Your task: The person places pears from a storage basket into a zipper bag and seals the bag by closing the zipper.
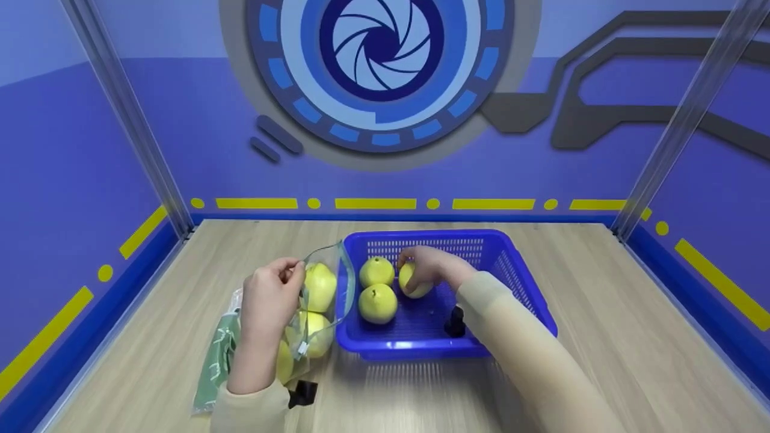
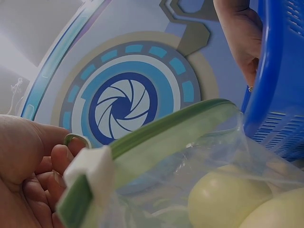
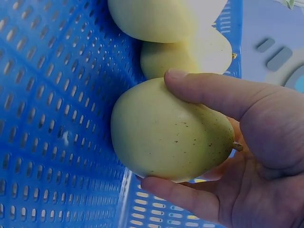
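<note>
My right hand (image 1: 434,267) grips a yellow-green pear (image 3: 166,128) inside the blue plastic basket (image 1: 445,356), thumb on one side and fingers on the other. Beside it in the basket sit two more pears, one behind (image 1: 377,272) and one in front (image 1: 378,304). Left of the basket, my left hand (image 1: 272,294) pinches the edge of a clear zip bag (image 2: 161,137) and holds its mouth open. Several pears (image 1: 320,287) lie in this bag. A white slider (image 2: 90,166) sits on the bag's green zip strip, close to my left fingers.
A green printed part of the bag (image 1: 216,361) lies under and left of my left forearm. The basket's left rim stands right against the bag's mouth. Wooden tabletop (image 1: 601,270) extends right of the basket, and blue patterned walls (image 1: 180,138) enclose the table.
</note>
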Demonstrator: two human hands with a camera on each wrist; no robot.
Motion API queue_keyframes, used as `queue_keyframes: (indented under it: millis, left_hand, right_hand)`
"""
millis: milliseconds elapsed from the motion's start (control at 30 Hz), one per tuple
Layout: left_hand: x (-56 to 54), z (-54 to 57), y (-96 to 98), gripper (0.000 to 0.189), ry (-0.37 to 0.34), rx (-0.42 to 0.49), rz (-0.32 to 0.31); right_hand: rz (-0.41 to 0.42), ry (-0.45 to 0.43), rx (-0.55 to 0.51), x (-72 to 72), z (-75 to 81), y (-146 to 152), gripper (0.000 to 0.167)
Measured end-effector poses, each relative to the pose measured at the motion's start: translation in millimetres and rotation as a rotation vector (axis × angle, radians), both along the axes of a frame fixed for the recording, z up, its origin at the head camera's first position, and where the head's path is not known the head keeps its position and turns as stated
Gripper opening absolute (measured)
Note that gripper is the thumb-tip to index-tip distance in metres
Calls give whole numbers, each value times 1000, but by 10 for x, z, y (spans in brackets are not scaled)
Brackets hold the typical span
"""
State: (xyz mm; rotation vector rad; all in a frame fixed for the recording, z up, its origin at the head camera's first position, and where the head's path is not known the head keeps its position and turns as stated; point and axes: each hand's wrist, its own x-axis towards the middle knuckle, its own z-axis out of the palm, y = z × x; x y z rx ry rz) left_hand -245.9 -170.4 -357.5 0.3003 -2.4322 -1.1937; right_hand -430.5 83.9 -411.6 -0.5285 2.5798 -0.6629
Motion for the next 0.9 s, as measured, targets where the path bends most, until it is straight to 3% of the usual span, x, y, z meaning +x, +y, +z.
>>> queue_keyframes:
  millis: [633,900]
  left_hand:
    - [23,22,7,25,-27,29,-10]
    - [9,12,13,24,-8,1,3]
  right_hand:
    - [10,20,-5,3,82,25,54]
    - [17,25,-30,23,139,23,55]
